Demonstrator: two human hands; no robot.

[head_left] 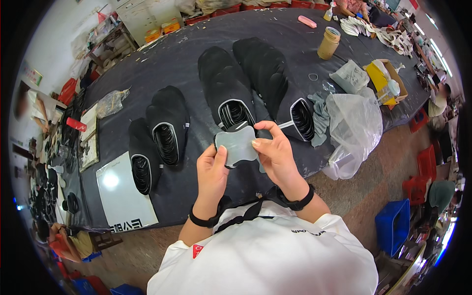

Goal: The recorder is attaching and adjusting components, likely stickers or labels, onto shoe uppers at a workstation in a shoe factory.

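In front of the black stacks (221, 73), a grey sheet (237, 147) is pinched by the left hand (212, 171) and right hand (278, 153), apparently being aligned; steadiness seems needed next.

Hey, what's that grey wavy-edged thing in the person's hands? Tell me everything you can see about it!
The grey piece looks thin and flat, with a smooth, slightly shiny face, rounded corners and scooped-in edges. It could be fabric or plastic; I can't tell which. The left hand holds its left side, thumb on the face; the right hand holds its right side. It is above the dark table.
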